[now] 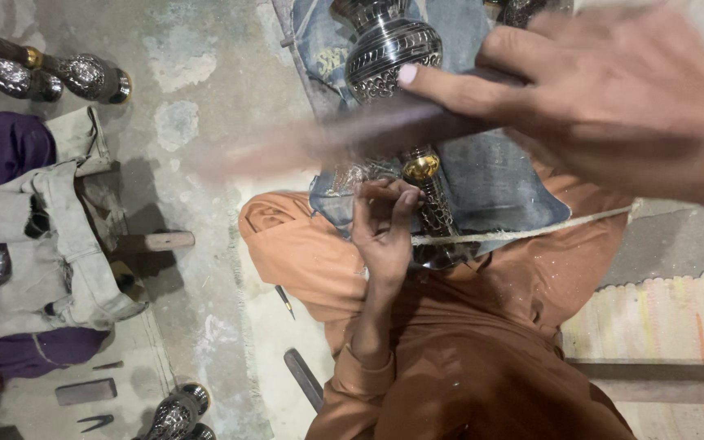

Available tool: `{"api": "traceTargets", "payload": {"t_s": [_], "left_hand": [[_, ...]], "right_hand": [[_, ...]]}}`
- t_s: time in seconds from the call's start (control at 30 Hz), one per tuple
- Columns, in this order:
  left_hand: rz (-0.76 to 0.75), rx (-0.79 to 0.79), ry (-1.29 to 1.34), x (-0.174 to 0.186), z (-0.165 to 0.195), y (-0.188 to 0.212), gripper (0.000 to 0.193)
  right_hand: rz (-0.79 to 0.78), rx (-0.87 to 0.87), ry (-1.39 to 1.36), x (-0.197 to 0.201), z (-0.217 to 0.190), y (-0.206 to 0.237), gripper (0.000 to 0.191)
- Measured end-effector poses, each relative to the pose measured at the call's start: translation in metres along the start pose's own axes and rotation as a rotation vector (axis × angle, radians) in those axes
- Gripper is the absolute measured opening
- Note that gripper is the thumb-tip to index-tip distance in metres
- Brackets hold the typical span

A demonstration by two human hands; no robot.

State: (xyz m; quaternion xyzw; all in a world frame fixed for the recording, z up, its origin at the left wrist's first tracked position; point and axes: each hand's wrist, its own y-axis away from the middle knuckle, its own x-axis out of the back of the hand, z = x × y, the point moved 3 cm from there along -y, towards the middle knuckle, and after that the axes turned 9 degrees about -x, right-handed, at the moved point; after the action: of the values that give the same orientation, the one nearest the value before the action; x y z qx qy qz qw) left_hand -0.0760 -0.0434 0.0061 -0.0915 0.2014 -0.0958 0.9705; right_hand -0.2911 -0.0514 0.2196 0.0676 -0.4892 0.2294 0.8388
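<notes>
While the left hand (382, 224) pinches a small chisel against the engraved metal vase (393, 98), the right hand (613, 98) grips a blurred hammer (352, 134). Engraving seems underway; the next strike needs a square hit.

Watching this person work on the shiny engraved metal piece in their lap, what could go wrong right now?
The right hand swings a blurred hammer-like tool close above the left hand, which pinches a small tool against the engraved metal vessel; a miss could hit the fingers. The vessel rests only on a denim cloth with a taut rope across its stem, so it might shift under a blow. A slip could also mar the engraved pattern.
</notes>
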Motion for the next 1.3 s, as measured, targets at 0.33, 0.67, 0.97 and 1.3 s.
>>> {"api": "traceTargets", "payload": {"t_s": [0.33, 0.67, 0.97, 1.3], "left_hand": [[-0.044, -0.002, -0.105, 0.0, 0.004, -0.003, 0.023], [0.0, -0.095, -0.077, -0.002, 0.006, -0.007, 0.016], [0.037, 0.046, -0.01, -0.003, 0.007, -0.01, 0.024], [0.018, 0.0, 0.011, -0.003, 0.005, -0.005, 0.022]], "right_hand": [[-0.14, -0.057, -0.1, -0.008, 0.001, 0.0, 0.078], [-0.141, -0.026, 0.059, 0.003, 0.0, 0.003, 0.069], [-0.137, 0.015, 0.015, 0.011, 0.009, -0.008, 0.07], [-0.075, 0.005, -0.015, 0.018, 0.001, -0.023, 0.071]]}}
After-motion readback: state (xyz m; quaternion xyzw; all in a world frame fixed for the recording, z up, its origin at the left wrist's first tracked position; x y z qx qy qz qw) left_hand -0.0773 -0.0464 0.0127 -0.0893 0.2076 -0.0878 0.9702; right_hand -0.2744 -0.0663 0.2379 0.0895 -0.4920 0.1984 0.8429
